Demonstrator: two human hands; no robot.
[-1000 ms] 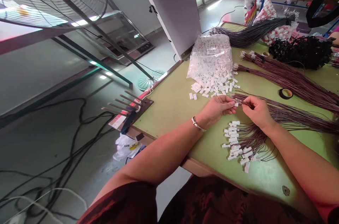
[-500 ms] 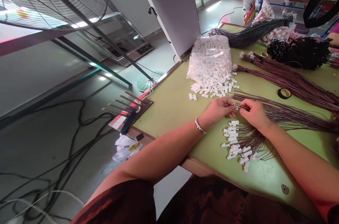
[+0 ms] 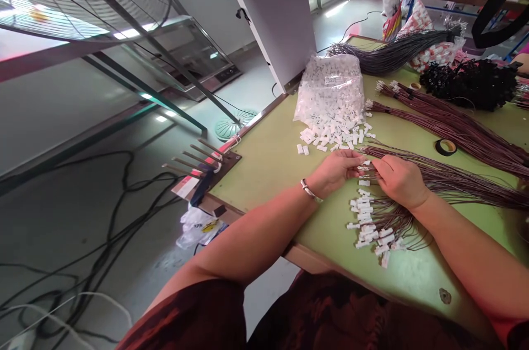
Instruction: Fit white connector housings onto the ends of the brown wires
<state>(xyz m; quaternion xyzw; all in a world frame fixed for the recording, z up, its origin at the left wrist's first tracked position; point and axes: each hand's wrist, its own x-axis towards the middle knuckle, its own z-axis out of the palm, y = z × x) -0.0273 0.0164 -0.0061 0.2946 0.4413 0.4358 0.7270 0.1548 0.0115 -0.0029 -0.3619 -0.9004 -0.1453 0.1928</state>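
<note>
My left hand [image 3: 335, 172] is closed, thumb and fingertips pinching a small white connector housing [image 3: 366, 162]. Close beside it, my right hand [image 3: 400, 180] curls round thin brown wires [image 3: 374, 170] whose metal ends point toward my left fingers. How far any wire end sits inside the housing is too small to tell. Just below the fingers, another white connector [image 3: 364, 183] lies at the wires' ends. Nearer to me is a cluster of white connectors [image 3: 363, 212] fitted on brown wires. A long bundle of brown wires [image 3: 463, 184] runs out to the right behind my right hand.
A clear plastic bag [image 3: 329, 85] spills loose white connectors [image 3: 330, 135] onto the green table [image 3: 264, 173]. Beyond lie tied brown wire bundles [image 3: 446, 124], a black tape roll [image 3: 445, 147] and a black pile [image 3: 469, 82]. A rack of metal rods [image 3: 198, 157] is fixed at the left edge.
My hands have shifted slightly, and the right hand is turned more back-up over the wires. A white connector now shows below my fingers, above the cluster. The view has moved a little.
</note>
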